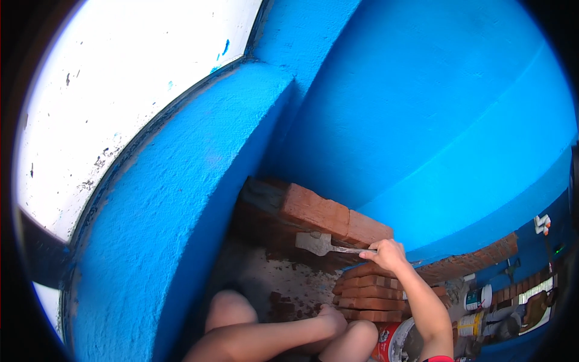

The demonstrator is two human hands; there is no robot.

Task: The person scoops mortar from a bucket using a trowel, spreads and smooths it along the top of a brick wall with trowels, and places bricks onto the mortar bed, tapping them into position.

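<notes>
at the far left, a white panel (120, 114) marked with dark specks and blue smears is bordered by a rough blue wall (199, 151). below it, one bare knee (230, 308) is seen beside the dim floor (256, 265), where crumbs and broken bits are scattered. toward the middle, a trowel (313, 243) is held with its grey-smeared blade pointed left, at the near face of a low brick wall (319, 211); whether that face is touched cannot be told. the left hand (332, 321) is kept low by the other knee (359, 339); whether its fingers are apart, together or closed on something cannot be told. just beyond, loose bricks (371, 295) are stacked in layers. the trowel's handle is clamped in the right hand (389, 254), above a red bucket (386, 342). farther right, a white tub (478, 297) and a yellow-banded bucket (469, 326) are set near another person (534, 309).
</notes>
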